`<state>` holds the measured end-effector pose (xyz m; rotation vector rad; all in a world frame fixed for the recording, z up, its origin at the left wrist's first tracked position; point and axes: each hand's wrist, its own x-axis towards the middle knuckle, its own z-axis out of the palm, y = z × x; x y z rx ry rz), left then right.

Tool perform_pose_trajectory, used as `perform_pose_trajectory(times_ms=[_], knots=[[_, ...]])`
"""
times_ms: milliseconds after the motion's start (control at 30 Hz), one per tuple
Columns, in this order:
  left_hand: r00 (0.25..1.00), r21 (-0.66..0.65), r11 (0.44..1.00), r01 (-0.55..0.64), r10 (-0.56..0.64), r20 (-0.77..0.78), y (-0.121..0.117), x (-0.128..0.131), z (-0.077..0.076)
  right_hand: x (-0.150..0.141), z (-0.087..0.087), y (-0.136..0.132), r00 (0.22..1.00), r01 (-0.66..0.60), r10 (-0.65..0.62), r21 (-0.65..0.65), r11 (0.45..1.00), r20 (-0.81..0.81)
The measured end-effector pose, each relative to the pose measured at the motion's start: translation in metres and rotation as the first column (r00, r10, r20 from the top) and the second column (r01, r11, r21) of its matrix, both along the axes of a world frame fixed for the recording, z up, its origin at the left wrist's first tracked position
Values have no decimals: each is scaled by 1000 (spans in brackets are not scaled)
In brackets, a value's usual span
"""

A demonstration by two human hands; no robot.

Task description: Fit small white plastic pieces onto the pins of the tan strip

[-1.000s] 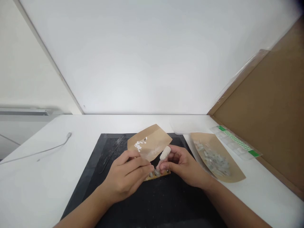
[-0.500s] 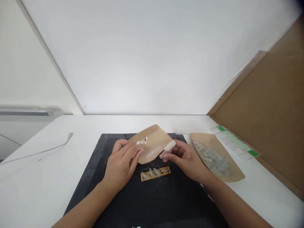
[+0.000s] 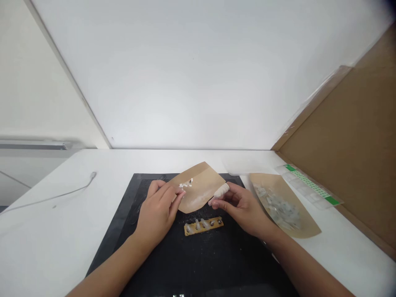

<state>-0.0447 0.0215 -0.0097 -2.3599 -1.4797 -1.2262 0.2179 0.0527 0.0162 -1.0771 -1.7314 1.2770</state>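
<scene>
White bits (image 3: 185,185) sit in a small heap on the near brown paper (image 3: 208,175), left of its middle, right at the left hand (image 3: 156,212). Left thumb and forefinger are closed up nearly tip to tip at the heap's edge; something pale shows there, but can't tell if it's a pinched bit or a fingernail. Risk: bits look tiny and light, so a sloppy pinch could flick one off or drag several along.

Right hand (image 3: 239,208): thumb tucked up under a finger in a white wrap (image 3: 222,190), by the paper's right corner. Can't tell if anything is held. Wrap probably dulls feel, so a slip there could go unnoticed. Paper looks curved and loose; a knuckle catching its edge might tip the heap onto the black mat (image 3: 198,264).

Just nearer the person: yellow strip (image 3: 193,232) on the mat. Three translucent pieces (image 3: 198,224) lean on it; two dark studs (image 3: 212,223) at its right end show bare. A low wrist or dropped bit could knock those pieces askew.

Further right, second brown paper (image 3: 306,229) carries a loose translucent pile (image 3: 283,210), near the right forearm. Sleeve-less or not, an elbow swing could scatter it.
</scene>
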Motion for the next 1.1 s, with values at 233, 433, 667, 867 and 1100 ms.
perform_pose_trajectory(times_ms=[233,433,667,867,1100], knots=[[1000,-20,1000,-18,18,-9,1,0,-1,4,-8,3,991,-2,-12,107,994,135],[1000,-1,1000,-12,12,-12,0,-1,-1,4,-7,1,981,-2,-29,155,988,191],[998,-39,997,-61,60,-8,-1,-3,3,1,-7,-1,982,12,-45,178,984,184],[995,-40,995,-88,86,-57,0,-2,2,3,-7,0,978,63,-108,239,969,180],[991,-26,992,123,-125,-51,-4,4,3,-4,-10,-6,961,23,-108,314,949,256]])
